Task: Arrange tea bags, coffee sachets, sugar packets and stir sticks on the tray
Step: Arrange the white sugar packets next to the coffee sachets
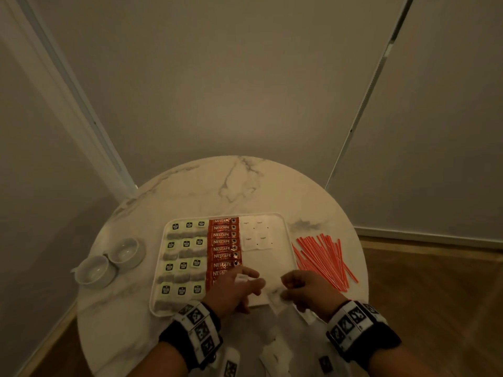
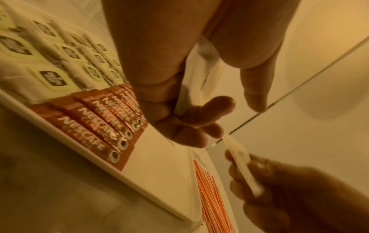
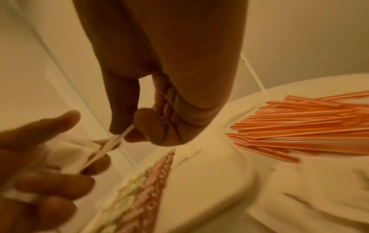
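Note:
The white tray [image 1: 272, 268] holds rows of tea bags [image 1: 185, 257] on its left, a column of red coffee sachets [image 1: 223, 242] in the middle and several white sugar packets [image 1: 257, 235] at its far right corner. Red stir sticks [image 1: 324, 259] lie on the table right of the tray. Over the tray's near edge my left hand [image 1: 245, 281] holds a sugar packet [image 2: 207, 63] between thumb and fingers. Close beside it my right hand [image 1: 285, 288] pinches another sugar packet [image 3: 117, 141] by its edge.
Two white cups [image 1: 109, 262] stand left of the tray on the round marble table [image 1: 234, 186]. More loose sugar packets [image 1: 275, 355] lie on the table between my wrists. Walls enclose the table behind and on both sides.

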Demonstrator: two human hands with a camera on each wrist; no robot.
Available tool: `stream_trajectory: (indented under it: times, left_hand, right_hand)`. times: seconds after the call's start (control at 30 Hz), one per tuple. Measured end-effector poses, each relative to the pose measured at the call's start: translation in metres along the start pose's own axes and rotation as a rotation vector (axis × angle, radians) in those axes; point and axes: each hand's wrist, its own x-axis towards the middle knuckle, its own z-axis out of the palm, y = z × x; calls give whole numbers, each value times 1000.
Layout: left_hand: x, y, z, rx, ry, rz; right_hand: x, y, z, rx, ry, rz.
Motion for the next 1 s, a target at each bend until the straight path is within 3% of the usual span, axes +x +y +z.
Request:
stream_trajectory:
  times: [0.2,0.37,0.43,0.57,0.7,0.83,1.0]
  left_hand:
    - [13,11,12,-17,143,61]
    - [28,13,8,0,215,65]
    - [33,12,7,16,232,38]
    - [39,11,9,26,183,8]
    - [47,10,8,19,195,-33]
    - [56,11,6,72,209,-45]
    - [68,13,5,76,235,-71]
  right_hand:
    - [8,-23,10,274,-67,-35]
    - [21,-29,10,435,121,23]
    - [25,-30,9,416,132,13]
    - [33,-30,11,154,82,-63]
    - [47,-27,8,186,165,-39]
    - [54,-20,5,114,83,-15]
    - [73,-14,1,201,138,27]
